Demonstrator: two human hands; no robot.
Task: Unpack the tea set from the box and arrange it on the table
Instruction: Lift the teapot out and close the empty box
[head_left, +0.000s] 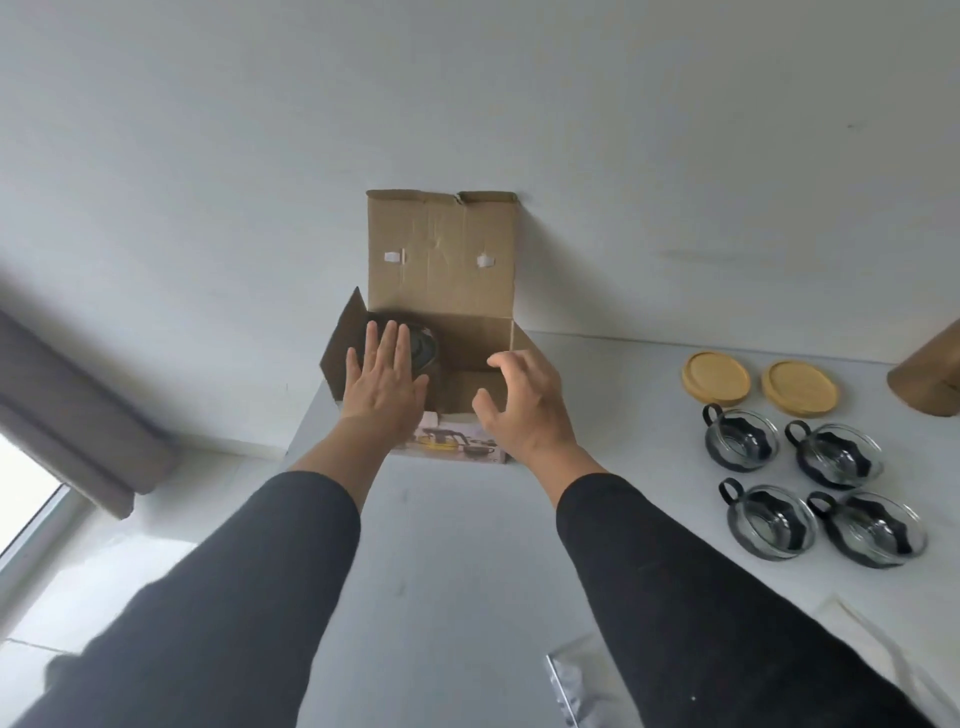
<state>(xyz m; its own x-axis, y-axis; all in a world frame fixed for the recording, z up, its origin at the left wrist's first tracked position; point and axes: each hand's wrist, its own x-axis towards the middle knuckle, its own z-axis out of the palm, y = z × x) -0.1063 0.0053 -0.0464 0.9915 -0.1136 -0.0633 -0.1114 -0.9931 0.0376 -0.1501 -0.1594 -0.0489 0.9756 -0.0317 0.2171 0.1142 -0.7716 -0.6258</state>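
Observation:
An open cardboard box (441, 260) stands at the far edge of the white table (457, 545), its lid flap upright against the wall. Inside it on the left lies a dark round piece (423, 351), partly hidden. My left hand (384, 379) hovers flat, fingers straight, over the box's left side in front of that piece. My right hand (519, 405) hangs over the box's right side with spread, loosely curved fingers and holds nothing. Several glass cups (810, 483) with black holders and handles stand on the table at the right, behind them two round wooden lids (753, 382).
A brown cardboard piece (930, 374) stands at the far right edge. Clear plastic wrapping (566, 680) and a white sheet (872, 639) lie near the table's front right. A window and grey curtain (78, 415) are to the left, past the table's left edge.

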